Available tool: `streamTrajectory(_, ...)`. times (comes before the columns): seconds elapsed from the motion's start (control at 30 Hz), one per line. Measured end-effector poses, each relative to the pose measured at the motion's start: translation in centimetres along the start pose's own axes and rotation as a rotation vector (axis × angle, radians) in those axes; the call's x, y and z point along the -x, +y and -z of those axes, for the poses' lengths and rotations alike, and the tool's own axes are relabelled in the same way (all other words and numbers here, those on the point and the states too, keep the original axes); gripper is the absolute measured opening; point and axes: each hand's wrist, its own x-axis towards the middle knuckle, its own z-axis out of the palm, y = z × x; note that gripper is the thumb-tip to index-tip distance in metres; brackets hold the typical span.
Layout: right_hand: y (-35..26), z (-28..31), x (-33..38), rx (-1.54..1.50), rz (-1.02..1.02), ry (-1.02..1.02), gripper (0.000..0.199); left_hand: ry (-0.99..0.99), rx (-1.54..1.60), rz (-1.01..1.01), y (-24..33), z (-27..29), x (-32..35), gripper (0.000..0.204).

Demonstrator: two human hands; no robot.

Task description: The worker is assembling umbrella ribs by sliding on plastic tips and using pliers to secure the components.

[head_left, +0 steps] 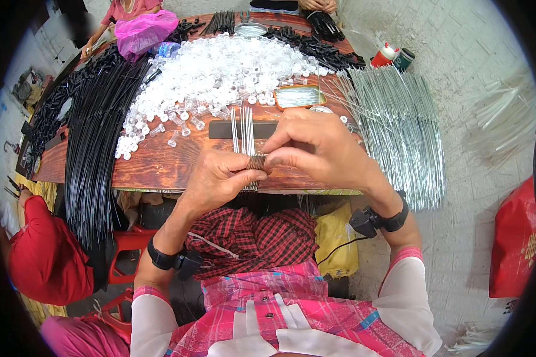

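At the table's near edge my left hand (225, 178) is closed round a bunch of thin silvery metal rods (242, 130), with the thumb and index finger pinching them. The rods fan out slightly away from me. Between the fingertips a dark, ridged, coil-like part (256, 162) lies across the bunch. My right hand (315, 146) is closed in a pinch at the right side of this part; whatever its fingertips hold is hidden. Just beyond the hands a flat dark bar (221, 130) rests on the wooden table (152, 168).
Clear and white plastic pieces (202, 65) are heaped mid-table. Black rods (95, 143) hang over the left edge, silvery rods (402, 131) over the right. A shallow tray (300, 96) holds thin metal pieces. A person in red (47, 250) sits left; others work at the far side.
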Motion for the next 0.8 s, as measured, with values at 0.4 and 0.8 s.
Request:
streamTrajectory(0.4,-0.2,-1.1,0.9,-0.104,-0.104,0.043,0.012,0.006,-0.008,0.016,0.0,0.0,0.1,0.015)
streamTrajectory(0.8,-1.2,-1.5,0.5,0.16,0.028,0.108,0.016,-0.017,-0.019,0.007,0.2,0.5,-0.2,0.014)
